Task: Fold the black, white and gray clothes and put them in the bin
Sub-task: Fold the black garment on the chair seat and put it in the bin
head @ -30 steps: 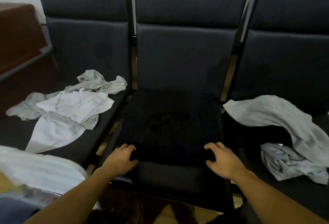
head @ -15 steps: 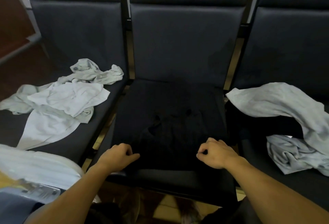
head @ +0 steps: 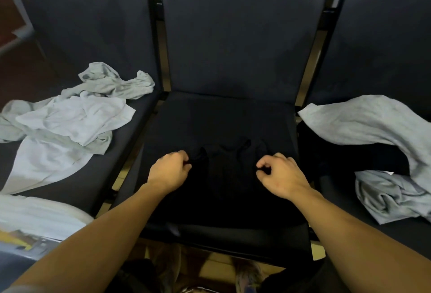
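Three dark padded chairs (head: 235, 43) abreast

I'm standing in what looks like a waiting area: joined dark padded seats (head: 233, 43) are lining up ahead.

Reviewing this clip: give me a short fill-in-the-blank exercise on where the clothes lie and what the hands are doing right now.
1. Both hands pinch the black garment spread on the ____ seat.
2. The white garment lies crumpled on the seat to the person's ____.
3. The left hand and the right hand grip the fabric with ____ fingers.
4. On the right seat a ____ garment is draped over something dark.

Missing words: middle; left; curled; gray
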Tool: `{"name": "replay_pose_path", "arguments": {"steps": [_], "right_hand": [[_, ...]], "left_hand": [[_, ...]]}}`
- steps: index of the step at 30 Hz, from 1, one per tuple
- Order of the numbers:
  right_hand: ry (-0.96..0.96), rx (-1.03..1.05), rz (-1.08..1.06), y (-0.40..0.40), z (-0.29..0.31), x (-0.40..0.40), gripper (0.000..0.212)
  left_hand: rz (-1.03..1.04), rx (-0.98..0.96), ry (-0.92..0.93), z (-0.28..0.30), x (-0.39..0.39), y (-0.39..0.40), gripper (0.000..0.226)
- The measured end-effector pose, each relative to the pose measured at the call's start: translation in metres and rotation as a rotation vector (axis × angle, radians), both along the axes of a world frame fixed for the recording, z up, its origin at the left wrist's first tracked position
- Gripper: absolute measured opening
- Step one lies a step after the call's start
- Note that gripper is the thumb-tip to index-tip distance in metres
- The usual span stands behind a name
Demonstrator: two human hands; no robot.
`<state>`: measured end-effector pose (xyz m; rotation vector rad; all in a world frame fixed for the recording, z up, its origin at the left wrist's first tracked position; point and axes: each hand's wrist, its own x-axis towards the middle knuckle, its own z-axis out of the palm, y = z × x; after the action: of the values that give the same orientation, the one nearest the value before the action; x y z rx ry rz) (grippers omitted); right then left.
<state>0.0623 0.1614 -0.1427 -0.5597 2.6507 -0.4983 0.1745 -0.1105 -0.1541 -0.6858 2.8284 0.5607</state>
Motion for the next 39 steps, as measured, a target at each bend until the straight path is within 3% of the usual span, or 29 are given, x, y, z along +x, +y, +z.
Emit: {"name": "replay_pose_path", "arguments": {"steps": [4, 9, 12, 15, 17, 21, 24, 26, 29, 31, 34, 36, 39], "right_hand": [[-0.074, 0.018, 0.011, -0.008, -0.009, -0.005, 0.034], [-0.009, -0.002, 0.065, -0.014, -0.009, -0.006, 0.038], [0.024, -0.01, 0.168, -0.024, -0.006, 0.003, 0.041], [0.007, 0.02, 0.317, -0.034, -0.005, 0.02, 0.045], [-0.01, 0.033, 0.398, -0.039, -0.006, 0.03, 0.047], [-0.073, 0.092, 0.507, -0.042, -0.011, 0.042, 0.055], [-0.077, 0.16, 0.572, -0.042, -0.015, 0.046, 0.063], [-0.075, 0.158, 0.578, -0.041, -0.015, 0.047, 0.066], [-0.077, 0.158, 0.595, -0.041, -0.014, 0.05, 0.068], [-0.09, 0.223, 0.612, -0.039, -0.013, 0.05, 0.07], [-0.115, 0.351, 0.658, -0.036, -0.008, 0.05, 0.068], [-0.12, 0.368, 0.697, -0.033, -0.007, 0.051, 0.06], [-0.11, 0.375, 0.745, -0.025, -0.01, 0.05, 0.063]], "left_hand": [[0.012, 0.048, -0.104, -0.01, -0.014, -0.001, 0.014], [0.027, 0.048, 0.243, -0.021, -0.01, -0.003, 0.021], [-0.039, -0.126, 0.113, -0.031, 0.002, -0.014, 0.056], [0.212, -0.204, 0.102, -0.037, 0.016, -0.035, 0.086], [0.332, -0.208, 0.036, -0.036, 0.026, -0.045, 0.095], [0.452, -0.067, -0.063, -0.029, 0.032, -0.061, 0.077], [0.541, 0.148, -0.056, -0.017, 0.022, -0.06, 0.027], [0.535, 0.246, 0.003, -0.007, 0.006, -0.046, 0.027], [0.429, 0.543, 0.188, 0.027, -0.032, 0.0, 0.026], [0.205, 0.855, 0.152, 0.062, -0.057, 0.048, 0.005], [-0.205, 1.099, 0.006, 0.096, -0.083, 0.102, 0.03], [-0.307, 0.953, 0.058, 0.093, -0.094, 0.114, 0.028], [-0.313, 0.483, 0.175, 0.052, -0.101, 0.094, 0.019]]}}
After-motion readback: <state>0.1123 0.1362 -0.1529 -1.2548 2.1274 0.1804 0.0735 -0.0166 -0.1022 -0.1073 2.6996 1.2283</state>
